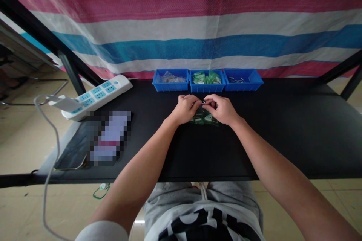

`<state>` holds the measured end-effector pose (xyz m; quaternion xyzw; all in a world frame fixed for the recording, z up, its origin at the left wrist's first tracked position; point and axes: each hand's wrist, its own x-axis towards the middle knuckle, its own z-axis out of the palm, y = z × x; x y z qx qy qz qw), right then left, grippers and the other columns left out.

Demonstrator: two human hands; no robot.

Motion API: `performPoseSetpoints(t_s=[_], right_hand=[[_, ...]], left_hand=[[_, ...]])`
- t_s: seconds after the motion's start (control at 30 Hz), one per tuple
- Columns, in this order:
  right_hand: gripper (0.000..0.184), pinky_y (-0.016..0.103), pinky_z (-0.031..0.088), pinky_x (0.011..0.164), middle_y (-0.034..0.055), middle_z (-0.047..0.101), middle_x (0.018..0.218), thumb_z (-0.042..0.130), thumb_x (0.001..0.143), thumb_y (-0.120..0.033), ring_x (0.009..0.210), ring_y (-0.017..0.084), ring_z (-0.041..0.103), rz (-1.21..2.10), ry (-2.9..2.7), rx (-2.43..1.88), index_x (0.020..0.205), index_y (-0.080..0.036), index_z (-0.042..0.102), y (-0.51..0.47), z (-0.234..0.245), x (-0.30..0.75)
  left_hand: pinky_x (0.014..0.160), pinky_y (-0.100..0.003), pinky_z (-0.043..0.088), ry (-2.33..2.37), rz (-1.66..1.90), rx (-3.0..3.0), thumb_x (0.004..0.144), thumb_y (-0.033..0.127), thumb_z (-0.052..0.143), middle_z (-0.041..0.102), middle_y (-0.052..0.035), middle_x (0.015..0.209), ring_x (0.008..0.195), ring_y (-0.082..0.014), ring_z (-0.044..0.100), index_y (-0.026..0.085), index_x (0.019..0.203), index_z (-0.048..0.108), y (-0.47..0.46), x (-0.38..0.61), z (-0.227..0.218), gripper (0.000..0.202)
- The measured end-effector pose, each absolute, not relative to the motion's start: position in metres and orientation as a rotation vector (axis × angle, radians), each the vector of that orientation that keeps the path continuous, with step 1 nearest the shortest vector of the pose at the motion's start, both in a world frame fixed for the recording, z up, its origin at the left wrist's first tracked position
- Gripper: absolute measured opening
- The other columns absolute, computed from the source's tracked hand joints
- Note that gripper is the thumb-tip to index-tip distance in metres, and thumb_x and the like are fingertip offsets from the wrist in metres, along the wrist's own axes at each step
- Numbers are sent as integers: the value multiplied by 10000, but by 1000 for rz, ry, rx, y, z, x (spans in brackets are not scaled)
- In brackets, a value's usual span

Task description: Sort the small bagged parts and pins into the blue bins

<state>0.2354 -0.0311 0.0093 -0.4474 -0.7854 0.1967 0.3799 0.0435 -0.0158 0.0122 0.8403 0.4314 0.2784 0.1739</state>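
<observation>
Over the middle of the black table (203, 154), my left hand (185, 108) and my right hand (222, 109) meet with their fingertips pinched close together. Between the fingertips shows a tiny dark and shiny piece (203, 102), too small to name. Just beneath the hands lie green printed packets (210, 119), partly covered by my fingers. Behind them stand three blue bins in a row. The left bin (170, 86) holds clear plastic bags, the middle bin (207, 88) green packets (199, 78), and the right bin (243, 87) a few thin metal pieces (236, 80).
On the left is a white power strip (97, 96) with a plugged-in charger (63, 102) and a hanging grey cable (58, 139). A phone-like device (111, 135), blurred out, lies beside a dark flat object (75, 147). A striped sheet (181, 26) hangs behind the table.
</observation>
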Motion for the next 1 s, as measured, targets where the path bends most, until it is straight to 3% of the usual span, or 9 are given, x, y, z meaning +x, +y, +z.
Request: performPoseSetpoints(t_s=[0.2, 0.4, 0.57, 0.67, 0.87, 1.0], right_hand=[[271, 261, 408, 604, 26, 684, 687, 494, 927, -364, 610, 159, 612, 541, -2019, -1223, 787, -185, 642, -28, 12, 240], [198, 248, 418, 619, 22, 691, 705, 515, 907, -292, 620, 149, 620, 572, -1997, -1183, 779, -184, 622, -28, 12, 239], [141, 255, 415, 577, 14, 672, 691, 556, 881, -298, 580, 144, 589, 554, -1980, -1183, 819, -192, 626, -28, 10, 238], [129, 263, 431, 585, 14, 662, 688, 568, 867, -298, 584, 144, 584, 568, -1961, -1163, 816, -192, 622, -29, 8, 237], [158, 274, 456, 621, 51, 693, 844, 624, 769, -270, 731, 169, 620, 920, -1765, -1054, 900, -181, 626, -30, 11, 238], [158, 263, 430, 590, 35, 682, 807, 641, 709, -268, 677, 147, 584, 1110, -1663, -991, 830, -169, 666, -30, 16, 240]], left_hand=[[871, -325, 436, 1254, 936, 2319, 938, 280, 465, 713, -50, 923, 878, -176, 644, 181, 902, 645, -15, 42, 11, 209], [863, -318, 446, 1266, 973, 2277, 921, 289, 509, 713, -52, 955, 904, -179, 650, 176, 1000, 644, -14, 42, 10, 193], [814, -312, 441, 1250, 872, 2312, 969, 358, 407, 708, -56, 859, 859, -183, 646, 171, 830, 655, -14, 42, 11, 340], [827, -319, 437, 1263, 858, 2329, 957, 342, 431, 707, -56, 860, 857, -184, 644, 173, 823, 653, -14, 42, 10, 309], [859, -333, 441, 1302, 904, 2303, 925, 278, 480, 710, -57, 912, 881, -186, 642, 180, 885, 645, -13, 42, 10, 196], [870, -334, 445, 1287, 938, 2298, 918, 273, 505, 709, -52, 912, 877, -182, 646, 183, 885, 640, -13, 42, 11, 166]])
